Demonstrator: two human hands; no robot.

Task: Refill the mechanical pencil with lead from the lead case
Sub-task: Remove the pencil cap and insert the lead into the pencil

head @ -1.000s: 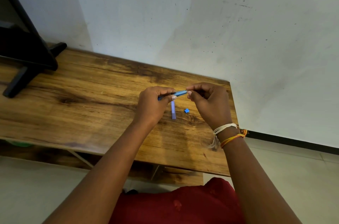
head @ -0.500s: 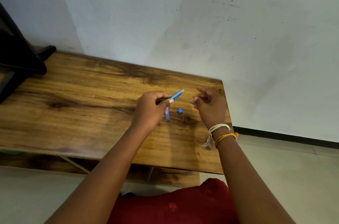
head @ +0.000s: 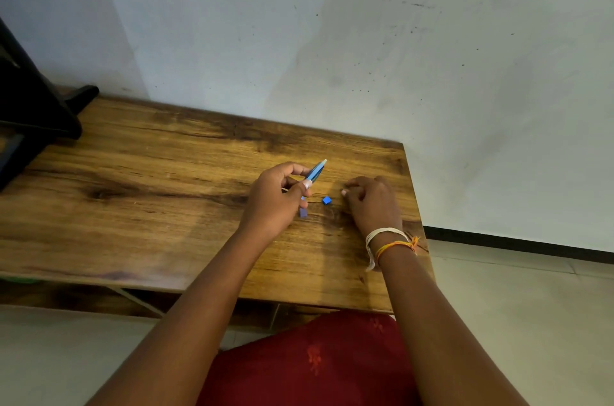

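mechanical pencil (head: 315, 172), blue with pale tip, tilted in left hand (head: 277, 198)

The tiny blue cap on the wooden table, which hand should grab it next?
Probably the right hand. It rests low on the wooden table right beside the tiny blue cap, fingertips pointing toward it. The left hand is busy holding the blue mechanical pencil.
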